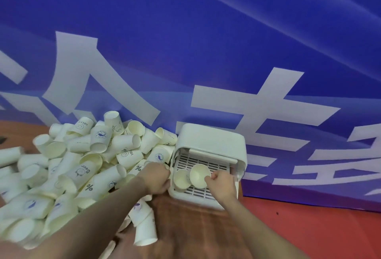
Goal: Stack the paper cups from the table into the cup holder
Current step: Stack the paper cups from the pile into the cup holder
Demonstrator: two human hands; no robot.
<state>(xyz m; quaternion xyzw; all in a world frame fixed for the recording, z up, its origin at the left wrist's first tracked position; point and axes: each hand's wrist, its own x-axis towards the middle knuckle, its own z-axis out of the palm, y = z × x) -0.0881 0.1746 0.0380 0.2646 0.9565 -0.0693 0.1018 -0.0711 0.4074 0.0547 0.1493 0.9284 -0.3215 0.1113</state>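
Loading step: right hand (221, 180) pinches cup (199, 175) in holder (208, 155); left hand (157, 178) curled, grip unclear. Next: seat cup, fetch another.

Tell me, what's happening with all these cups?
A person is moving paper cups from a big loose pile on the table into a white cup holder. The right hand pinches the rim of one cup over the holder's slotted tray, beside another cup already inside. The left hand rests curled at the pile's edge.

Two bare forearms, no sleeves; left grip (155, 178), right grip (221, 184)
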